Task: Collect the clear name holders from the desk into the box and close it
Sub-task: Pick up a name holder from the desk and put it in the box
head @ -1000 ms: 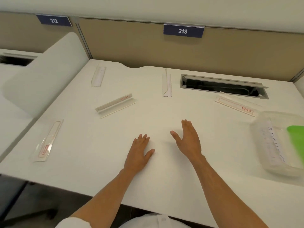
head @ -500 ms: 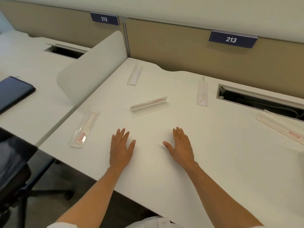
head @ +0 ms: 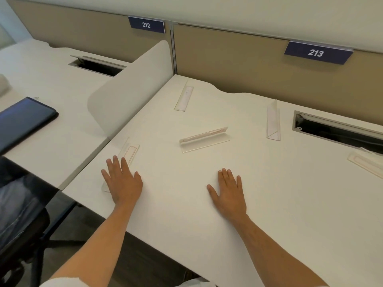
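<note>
In the head view, five clear name holders lay scattered well apart on the white desk [head: 269, 204], so each probably needed its own reach. The left hand [head: 122, 181], fingers spread and flat, covered the near end of the leftmost holder [head: 129, 152] by the desk's left edge, seemingly to pin or slide it before lifting; nothing was pinched. The right hand [head: 230, 193] rested open and empty on bare desk. Further holders sat at the centre [head: 204, 138], far left [head: 184, 98], beside the cable slot [head: 273, 121] and at the right edge [head: 366, 162]. The box was out of view.
</note>
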